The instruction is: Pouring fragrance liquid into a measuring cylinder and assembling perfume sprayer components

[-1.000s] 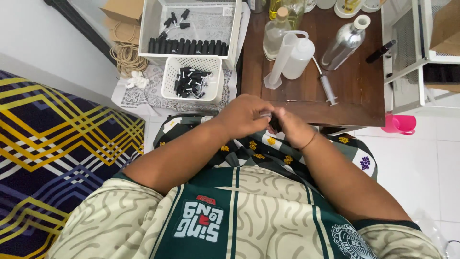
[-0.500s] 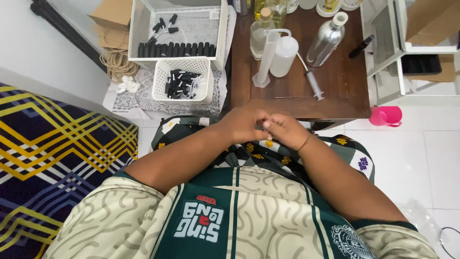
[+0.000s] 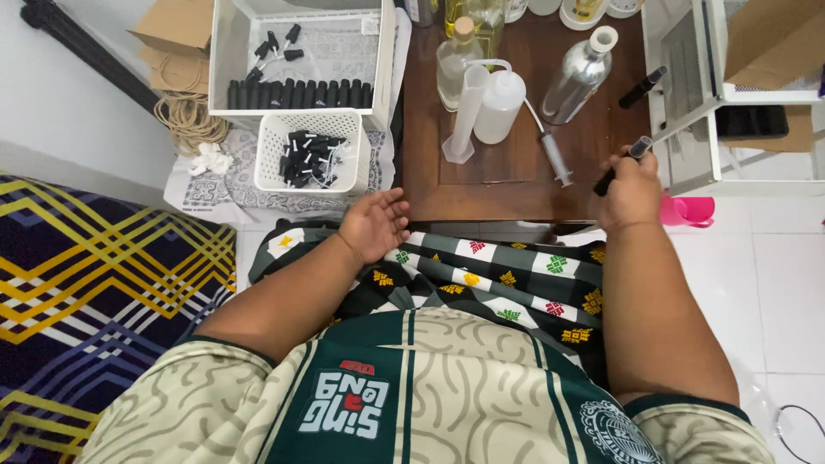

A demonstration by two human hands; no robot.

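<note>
My right hand (image 3: 630, 192) is closed around a slim black vial (image 3: 620, 166) with a grey tip, held over the right edge of the small wooden table (image 3: 507, 185), close to a white wire rack (image 3: 687, 103). My left hand (image 3: 375, 225) hovers empty over my lap, palm up and fingers apart, just in front of the table's front left corner. A second black vial (image 3: 643, 87) lies on the table beside the rack.
On the table stand a clear measuring cylinder (image 3: 465, 116), a white squeeze bottle (image 3: 499, 106), a silver metal bottle (image 3: 577, 76), a glass bottle (image 3: 455, 57) and a syringe (image 3: 556, 155). A white tray (image 3: 296, 60) and small basket (image 3: 311, 150) of black vials and caps sit at left. A pink cup (image 3: 687, 210) is on the floor.
My hands were joined over my lap. The right hand has since swung out to the table's right edge with the black vial, and the left hand has opened and drawn left.
</note>
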